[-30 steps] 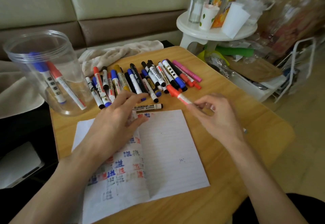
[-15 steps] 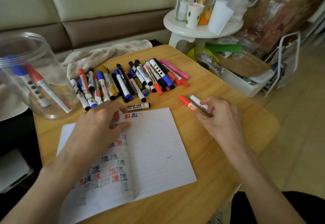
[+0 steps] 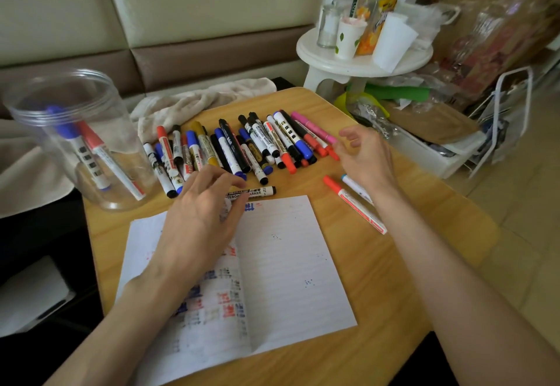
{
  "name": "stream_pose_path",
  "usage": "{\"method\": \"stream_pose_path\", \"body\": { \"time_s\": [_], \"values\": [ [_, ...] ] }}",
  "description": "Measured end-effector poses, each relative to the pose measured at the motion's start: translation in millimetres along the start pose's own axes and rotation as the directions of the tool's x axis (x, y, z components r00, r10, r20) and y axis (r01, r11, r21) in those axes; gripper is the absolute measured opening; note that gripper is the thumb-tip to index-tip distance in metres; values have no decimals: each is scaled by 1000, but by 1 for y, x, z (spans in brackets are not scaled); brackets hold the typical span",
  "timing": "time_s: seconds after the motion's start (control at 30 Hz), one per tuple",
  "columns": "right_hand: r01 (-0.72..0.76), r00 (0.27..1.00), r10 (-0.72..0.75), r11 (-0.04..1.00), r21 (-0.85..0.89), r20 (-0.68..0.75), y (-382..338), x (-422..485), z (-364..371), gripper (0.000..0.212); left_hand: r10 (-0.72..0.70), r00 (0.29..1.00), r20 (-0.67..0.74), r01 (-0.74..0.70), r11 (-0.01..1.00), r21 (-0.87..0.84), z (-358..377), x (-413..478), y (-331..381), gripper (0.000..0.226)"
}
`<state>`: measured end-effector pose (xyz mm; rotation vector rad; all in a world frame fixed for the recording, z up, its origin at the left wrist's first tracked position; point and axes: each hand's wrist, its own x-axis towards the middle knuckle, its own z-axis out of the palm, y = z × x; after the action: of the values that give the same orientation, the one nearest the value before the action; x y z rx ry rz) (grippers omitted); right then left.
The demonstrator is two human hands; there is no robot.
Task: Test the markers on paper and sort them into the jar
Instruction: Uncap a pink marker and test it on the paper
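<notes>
Left hand [image 3: 203, 213] rests on white lined paper [image 3: 291, 264], fingers relaxed, empty. Right hand [image 3: 368, 158] loose, holding nothing, beyond paper's right corner. Red-capped white marker [image 3: 354, 203] lies right of paper. Clear plastic jar [image 3: 127, 143] stands beyond its left corner.

I count one jar [image 3: 127, 158] left of the single paper [image 3: 288, 264], two markers [image 3: 91, 155] inside; two loose markers [image 3: 354, 203] right of it; one whiteboard marker [image 3: 257, 192] beyond it; heap [image 3: 257, 143] overlapped, uncounted.

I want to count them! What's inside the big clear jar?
Two lean inside the jar: a blue-capped marker and a red-capped marker. The clear wall covers nothing; no more markers show.
</notes>
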<state>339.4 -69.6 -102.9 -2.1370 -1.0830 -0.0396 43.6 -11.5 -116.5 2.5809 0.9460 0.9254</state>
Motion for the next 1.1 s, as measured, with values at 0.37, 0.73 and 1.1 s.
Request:
{"method": "stream_pose_path", "body": {
  "time_s": [0.37, 0.73, 1.1],
  "values": [
    [-157, 987, 157, 987, -28, 25, 17, 48, 34, 30, -5, 1000, 17, 6, 998, -65, 2, 2, -3, 29],
    [-279, 960, 279, 947, 157, 24, 11, 43, 25, 17, -11, 999, 33, 13, 998, -64, 4, 2, 3, 30],
    [-121, 992, 72, 773, 623, 104, -47, -28, -17, 17, -85, 996, -29, 78, 978, -194, -11, 1, 14, 44]
  ]
}}
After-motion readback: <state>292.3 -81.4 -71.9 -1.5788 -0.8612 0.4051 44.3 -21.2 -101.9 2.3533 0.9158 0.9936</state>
